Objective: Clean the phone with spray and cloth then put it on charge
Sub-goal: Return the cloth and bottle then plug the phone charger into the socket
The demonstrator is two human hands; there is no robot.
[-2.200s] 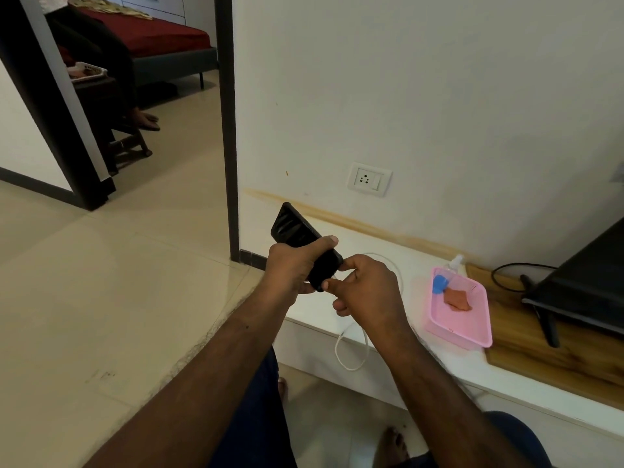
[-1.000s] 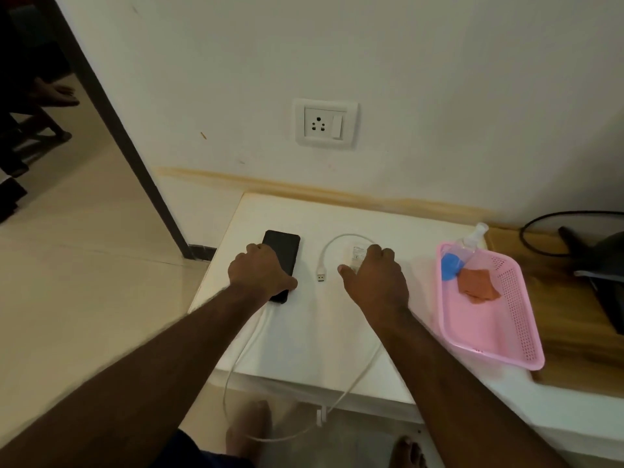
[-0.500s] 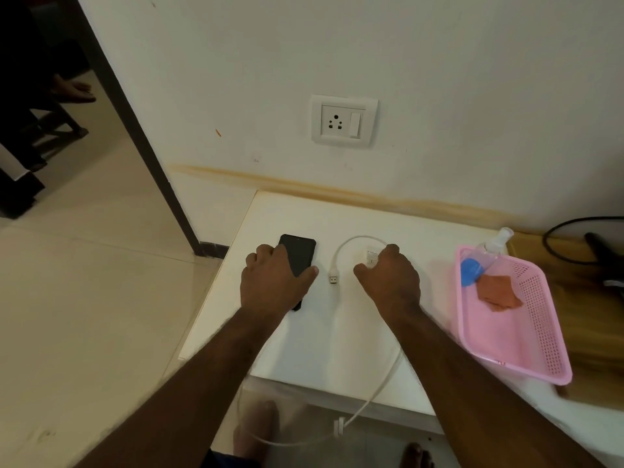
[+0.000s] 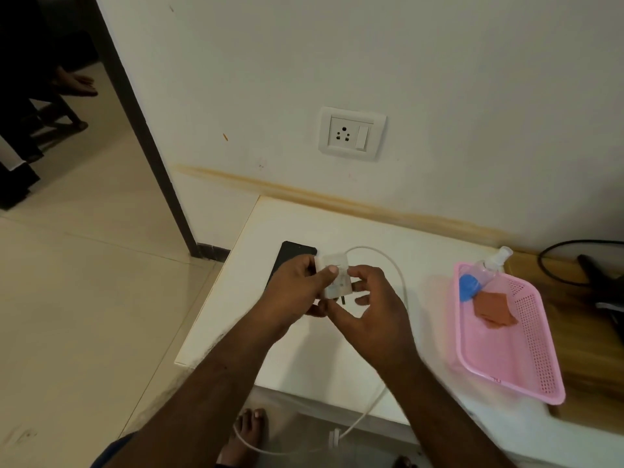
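The black phone (image 4: 291, 255) lies flat on the white shelf (image 4: 337, 349), mostly hidden behind my left hand (image 4: 297, 288). Both hands hold the white charger adapter (image 4: 336, 278) just above the shelf, its dark pins pointing down. My left hand grips its left side and my right hand (image 4: 368, 309) pinches its right side. The white cable (image 4: 391, 265) loops behind my right hand and hangs off the shelf's front edge. A white wall socket (image 4: 351, 134) sits on the wall above.
A pink basket (image 4: 526, 373) on the right holds a clear spray bottle (image 4: 489, 265) with a blue part and a reddish cloth (image 4: 494, 307). Black cables and a dark device lie at far right on wood. A doorway opens left, where another person's feet show.
My left hand has left the phone and joined my right hand, which has lifted the charger adapter off the shelf. The phone stays lying where it was put down.
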